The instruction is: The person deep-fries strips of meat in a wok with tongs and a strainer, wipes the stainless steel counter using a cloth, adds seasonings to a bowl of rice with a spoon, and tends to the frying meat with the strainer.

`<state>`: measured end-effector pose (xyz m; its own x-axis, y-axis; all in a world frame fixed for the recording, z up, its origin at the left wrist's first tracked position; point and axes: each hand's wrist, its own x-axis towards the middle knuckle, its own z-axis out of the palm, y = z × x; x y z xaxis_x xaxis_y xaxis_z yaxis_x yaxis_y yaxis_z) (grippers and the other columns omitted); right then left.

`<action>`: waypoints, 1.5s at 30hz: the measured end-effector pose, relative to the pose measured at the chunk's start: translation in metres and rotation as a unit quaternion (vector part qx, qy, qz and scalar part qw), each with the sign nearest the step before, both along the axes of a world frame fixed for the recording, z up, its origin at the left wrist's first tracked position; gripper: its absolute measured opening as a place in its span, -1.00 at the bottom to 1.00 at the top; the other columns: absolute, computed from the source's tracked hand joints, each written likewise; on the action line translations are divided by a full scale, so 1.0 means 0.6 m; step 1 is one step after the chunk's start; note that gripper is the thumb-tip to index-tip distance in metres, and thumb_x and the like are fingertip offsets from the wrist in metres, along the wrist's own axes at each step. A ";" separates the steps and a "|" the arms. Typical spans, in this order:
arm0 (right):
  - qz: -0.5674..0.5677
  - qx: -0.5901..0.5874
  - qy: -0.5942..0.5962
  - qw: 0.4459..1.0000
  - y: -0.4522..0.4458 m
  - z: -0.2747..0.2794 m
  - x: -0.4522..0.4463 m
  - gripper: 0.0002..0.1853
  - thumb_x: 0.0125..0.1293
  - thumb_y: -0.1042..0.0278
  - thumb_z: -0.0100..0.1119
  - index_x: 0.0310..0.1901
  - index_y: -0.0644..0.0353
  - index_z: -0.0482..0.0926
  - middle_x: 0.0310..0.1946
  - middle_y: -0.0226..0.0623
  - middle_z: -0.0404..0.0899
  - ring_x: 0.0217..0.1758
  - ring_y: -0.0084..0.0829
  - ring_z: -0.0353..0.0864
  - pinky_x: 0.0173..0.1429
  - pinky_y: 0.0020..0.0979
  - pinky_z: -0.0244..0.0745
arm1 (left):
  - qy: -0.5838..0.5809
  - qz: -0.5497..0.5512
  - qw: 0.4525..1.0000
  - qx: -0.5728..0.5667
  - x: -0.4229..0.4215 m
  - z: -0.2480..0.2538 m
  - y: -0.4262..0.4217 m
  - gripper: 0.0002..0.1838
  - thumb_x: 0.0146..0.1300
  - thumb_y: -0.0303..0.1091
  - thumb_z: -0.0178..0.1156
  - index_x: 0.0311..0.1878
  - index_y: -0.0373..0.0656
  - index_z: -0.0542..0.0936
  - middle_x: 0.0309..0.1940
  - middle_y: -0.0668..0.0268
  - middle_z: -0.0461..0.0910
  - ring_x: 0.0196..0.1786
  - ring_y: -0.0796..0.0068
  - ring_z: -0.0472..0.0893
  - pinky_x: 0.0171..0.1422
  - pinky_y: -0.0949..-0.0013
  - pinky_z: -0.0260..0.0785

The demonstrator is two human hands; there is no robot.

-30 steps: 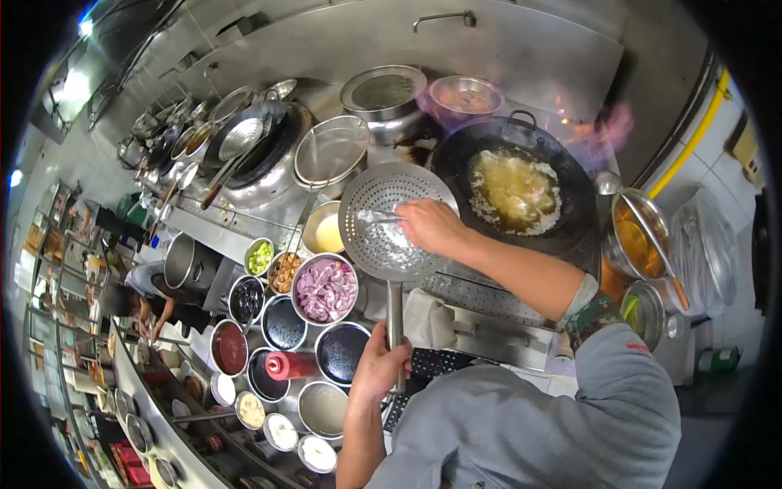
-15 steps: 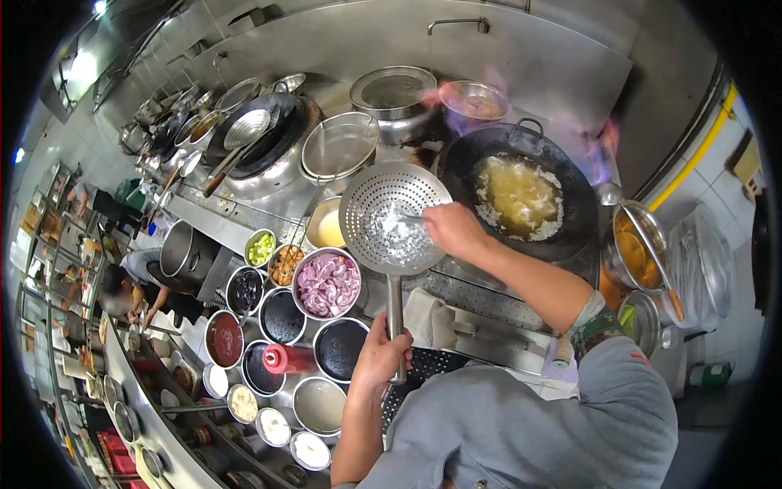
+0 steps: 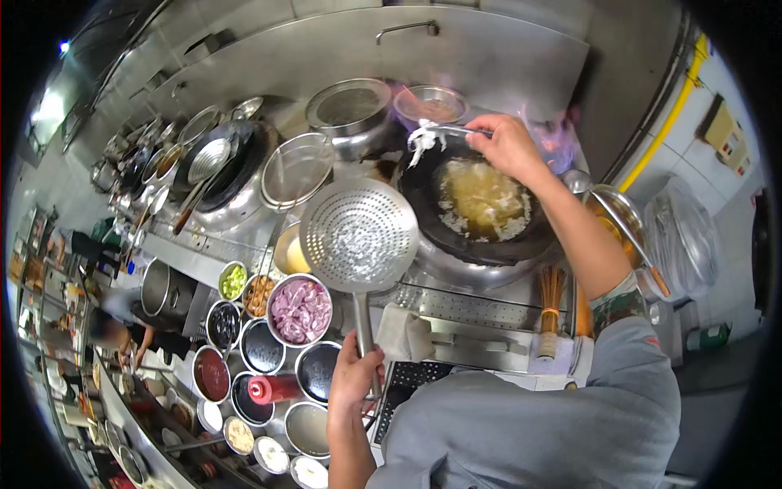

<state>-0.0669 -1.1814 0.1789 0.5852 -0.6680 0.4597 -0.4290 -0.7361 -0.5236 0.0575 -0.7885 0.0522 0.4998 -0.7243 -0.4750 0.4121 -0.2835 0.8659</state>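
My left hand is wrapped round the handle of a perforated metal skimmer, whose bowl is smeared with white batter or starch. My right hand grips a thin metal utensil, perhaps tongs; its exact kind is hard to see. A white-coated, ragged piece of food hangs from the utensil's tip, above the far left rim of a black wok. Inside the wok, yellow oil bubbles with pale foam and bits round its edge. The skimmer's bowl is just left of the wok.
Flames rise behind the wok. A bowl of sliced red onion and several sauce pots stand left of the skimmer. A bamboo brush is at the stove's front, and a ladle rests in a pot at right. Co-workers appear far left.
My right hand has lifted from the skimmer's bowl up and right over the wok, carrying the white-coated piece out. My left hand still holds the skimmer. The view has shifted right.
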 end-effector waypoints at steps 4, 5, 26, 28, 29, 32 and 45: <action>-0.073 -0.066 0.072 0.993 -0.086 -0.013 -0.071 -0.75 0.20 0.27 0.29 -0.16 0.21 0.72 -0.36 -0.03 0.69 -0.25 -0.05 0.68 -0.05 -0.14 0.54 | -0.031 0.011 0.999 0.013 0.003 0.000 0.002 -0.64 0.20 -0.51 0.18 0.08 -0.25 0.42 -0.47 0.36 0.46 -0.54 0.57 0.48 -0.56 0.45 0.36; -0.075 -0.098 0.077 0.989 -0.114 -0.041 -0.089 -0.76 0.20 0.28 0.29 -0.16 0.22 0.72 -0.33 -0.02 0.69 -0.21 -0.03 0.69 -0.01 -0.13 0.55 | -0.024 0.007 1.000 0.014 0.004 0.006 0.002 -0.64 0.20 -0.51 0.18 0.08 -0.25 0.43 -0.47 0.36 0.46 -0.55 0.57 0.47 -0.56 0.45 0.36; -0.142 -0.006 0.049 0.989 -0.154 -0.084 -0.217 -0.63 0.24 0.12 0.30 -0.12 0.29 0.67 -0.21 0.01 0.69 -0.08 0.03 0.66 0.05 -0.11 0.53 | -0.046 0.026 0.998 -0.028 0.165 0.144 -0.305 -0.79 0.29 -0.37 0.11 -0.11 -0.31 0.49 -0.51 0.32 0.49 -0.63 0.57 0.43 -0.59 0.49 0.34; -0.126 0.025 0.011 0.992 -0.107 -0.057 -0.241 -0.63 0.25 0.14 0.32 -0.07 0.28 0.67 -0.21 -0.05 0.70 -0.14 -0.11 0.67 0.01 -0.21 0.53 | 0.052 0.021 0.997 -0.051 0.255 0.133 -0.407 -0.83 0.40 -0.33 0.06 -0.12 -0.23 0.51 -0.49 0.35 0.53 -0.58 0.61 0.48 -0.55 0.50 0.38; -0.117 0.058 -0.007 0.991 -0.073 -0.039 -0.254 -0.64 0.26 0.16 0.33 -0.05 0.28 0.67 -0.21 -0.09 0.71 -0.17 -0.20 0.68 -0.02 -0.26 0.52 | 0.107 -0.012 0.991 -0.075 0.302 0.123 -0.460 -0.80 0.44 -0.28 0.03 -0.12 -0.23 0.50 -0.46 0.33 0.56 -0.56 0.61 0.50 -0.53 0.51 0.41; -0.143 0.125 -0.076 0.979 -0.001 -0.032 -0.300 -0.68 0.28 0.25 0.32 -0.06 0.33 0.66 -0.28 -0.25 0.69 -0.22 -0.43 0.63 -0.09 -0.36 0.48 | 0.211 -0.005 0.971 -0.110 0.398 0.096 -0.637 -0.76 0.48 -0.23 -0.01 -0.09 -0.24 0.47 -0.42 0.26 0.61 -0.53 0.60 0.54 -0.48 0.54 0.45; -0.471 0.156 -0.117 0.860 0.263 -0.039 -0.544 -0.66 0.36 0.51 0.20 0.13 0.37 0.44 -0.18 -0.29 0.57 -0.14 -0.52 0.55 0.02 -0.50 0.46 | 0.365 0.077 0.921 -0.113 0.626 -0.138 -0.950 -0.86 0.41 -0.38 -0.14 -0.06 -0.21 0.27 -0.47 0.14 0.47 -0.57 0.36 0.50 -0.57 0.39 0.47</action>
<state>-0.3933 -1.0237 0.1553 -0.3676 -0.9075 0.2033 -0.6144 0.0729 -0.7856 0.4332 -1.3585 -0.0306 0.2124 -0.7932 -0.5708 0.9285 -0.0184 0.3710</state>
